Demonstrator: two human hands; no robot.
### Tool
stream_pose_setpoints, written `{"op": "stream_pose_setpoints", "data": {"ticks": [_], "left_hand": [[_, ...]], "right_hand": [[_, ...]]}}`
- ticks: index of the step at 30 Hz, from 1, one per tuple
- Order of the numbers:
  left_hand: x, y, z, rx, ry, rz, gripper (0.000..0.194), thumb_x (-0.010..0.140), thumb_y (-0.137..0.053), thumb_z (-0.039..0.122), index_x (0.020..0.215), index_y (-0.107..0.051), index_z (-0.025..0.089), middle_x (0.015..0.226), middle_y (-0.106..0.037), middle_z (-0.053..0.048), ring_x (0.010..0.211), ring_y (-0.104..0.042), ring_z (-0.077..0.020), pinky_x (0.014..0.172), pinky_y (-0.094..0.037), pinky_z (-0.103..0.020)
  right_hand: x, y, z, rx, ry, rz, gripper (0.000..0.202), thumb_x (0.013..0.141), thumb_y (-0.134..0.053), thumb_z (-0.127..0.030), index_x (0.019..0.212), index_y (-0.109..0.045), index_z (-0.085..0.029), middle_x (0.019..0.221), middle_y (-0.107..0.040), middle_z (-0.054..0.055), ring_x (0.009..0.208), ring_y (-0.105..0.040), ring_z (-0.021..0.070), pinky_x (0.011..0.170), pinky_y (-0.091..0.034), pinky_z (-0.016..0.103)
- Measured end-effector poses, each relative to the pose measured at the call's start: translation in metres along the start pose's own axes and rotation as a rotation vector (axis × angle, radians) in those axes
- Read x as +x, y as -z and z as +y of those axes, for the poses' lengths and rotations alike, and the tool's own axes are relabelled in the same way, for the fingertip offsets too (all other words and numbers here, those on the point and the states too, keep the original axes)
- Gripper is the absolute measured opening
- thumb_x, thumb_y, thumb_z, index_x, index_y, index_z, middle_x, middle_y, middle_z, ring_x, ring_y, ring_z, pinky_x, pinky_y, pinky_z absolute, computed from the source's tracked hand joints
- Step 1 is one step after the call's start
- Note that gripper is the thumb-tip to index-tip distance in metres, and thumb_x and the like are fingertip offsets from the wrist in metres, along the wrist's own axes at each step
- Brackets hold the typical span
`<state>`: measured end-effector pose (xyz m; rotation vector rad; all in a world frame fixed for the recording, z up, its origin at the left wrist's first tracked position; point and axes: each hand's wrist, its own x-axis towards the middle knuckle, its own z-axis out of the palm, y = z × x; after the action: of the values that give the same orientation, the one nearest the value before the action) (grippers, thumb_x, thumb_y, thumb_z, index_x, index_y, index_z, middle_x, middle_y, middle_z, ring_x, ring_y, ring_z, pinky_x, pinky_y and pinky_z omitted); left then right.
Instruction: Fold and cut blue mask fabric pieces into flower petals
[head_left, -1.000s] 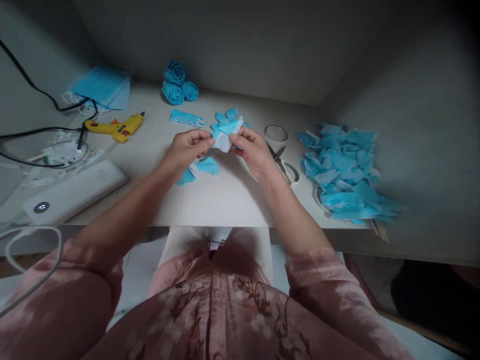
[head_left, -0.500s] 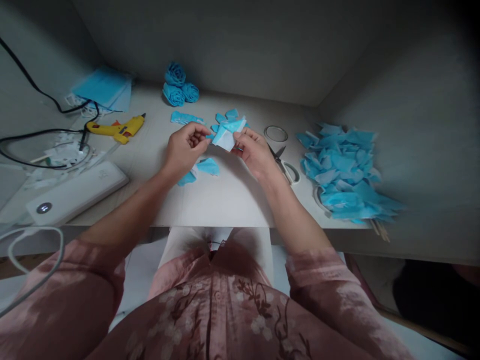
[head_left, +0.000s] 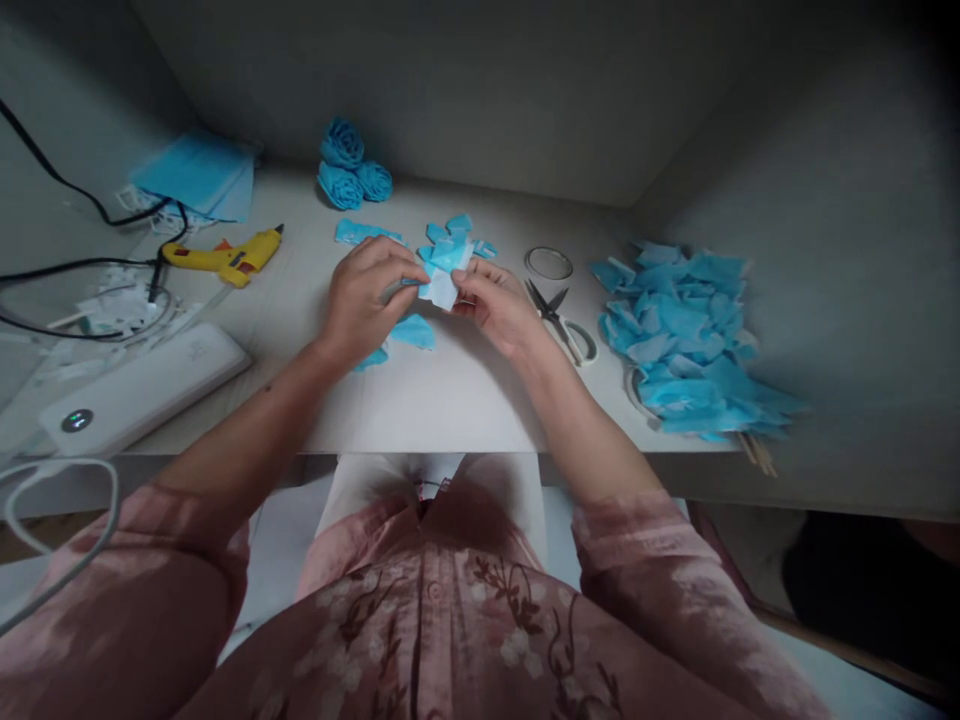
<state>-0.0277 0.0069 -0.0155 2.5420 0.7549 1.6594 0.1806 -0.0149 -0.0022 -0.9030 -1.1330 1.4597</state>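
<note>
Over the middle of the table I hold a small folded piece of blue-and-white mask fabric (head_left: 442, 288). My right hand (head_left: 495, 305) is closed on its right side, thumb on top. My left hand (head_left: 369, 290) pinches its left edge between thumb and fingers. Just behind it lie several cut blue fabric pieces (head_left: 460, 225), partly covered by the held piece. A flat blue strip (head_left: 367, 231) lies beyond my left hand, and more blue scraps (head_left: 412, 331) lie below it. Scissors (head_left: 562, 322) rest partly open to the right of my right hand.
A heap of blue fabric pieces (head_left: 682, 330) covers the right side, with a wire ring (head_left: 548, 263) nearby. Three blue fabric roses (head_left: 345, 168) stand at the back. On the left are face masks (head_left: 199, 178), a yellow glue gun (head_left: 232, 258), cables and a white power bank (head_left: 150, 385).
My left fingers have come in to the fabric's left edge. The piece has tilted and moved slightly left and down in my right hand. The whole view has shifted a little.
</note>
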Motion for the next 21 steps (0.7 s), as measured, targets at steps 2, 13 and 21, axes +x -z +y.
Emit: {"op": "stream_pose_setpoints", "data": {"ticks": [2,13,21], "left_hand": [[0.0008,-0.0001,-0.0024,0.028,-0.078,0.024,0.008,0.097,-0.068,0.025,0.097,-0.076,0.028,0.095,-0.07,-0.002,0.09,-0.063,-0.017,0.08,-0.051,-0.036],[0.0047,0.0069,0.0009,0.043,0.035,-0.138,0.015,0.097,-0.072,0.039,0.094,-0.081,0.026,0.116,-0.073,-0.005,0.104,-0.059,-0.0225,0.09,-0.048,-0.04],[-0.0006,0.0011,0.0016,-0.113,0.098,-0.111,0.015,0.095,-0.074,0.042,0.095,-0.082,0.029,0.123,-0.072,-0.006,0.113,-0.067,-0.0238,0.089,-0.055,-0.041]], "right_hand": [[-0.0002,0.0001,-0.0006,-0.023,0.001,-0.005,0.043,0.068,-0.091,-0.048,0.068,-0.055,-0.023,0.068,-0.057,-0.005,0.071,-0.057,0.0113,0.071,-0.054,0.027],[-0.0025,-0.0023,-0.0038,-0.17,0.086,-0.029,0.033,0.073,-0.087,-0.043,0.071,-0.062,-0.022,0.073,-0.062,-0.004,0.074,-0.057,0.0116,0.073,-0.052,0.028],[-0.0018,-0.0031,-0.0003,-0.31,0.188,-0.078,0.038,0.078,-0.084,-0.046,0.069,-0.055,-0.022,0.066,-0.052,-0.006,0.066,-0.045,0.01,0.068,-0.04,0.028]]}}
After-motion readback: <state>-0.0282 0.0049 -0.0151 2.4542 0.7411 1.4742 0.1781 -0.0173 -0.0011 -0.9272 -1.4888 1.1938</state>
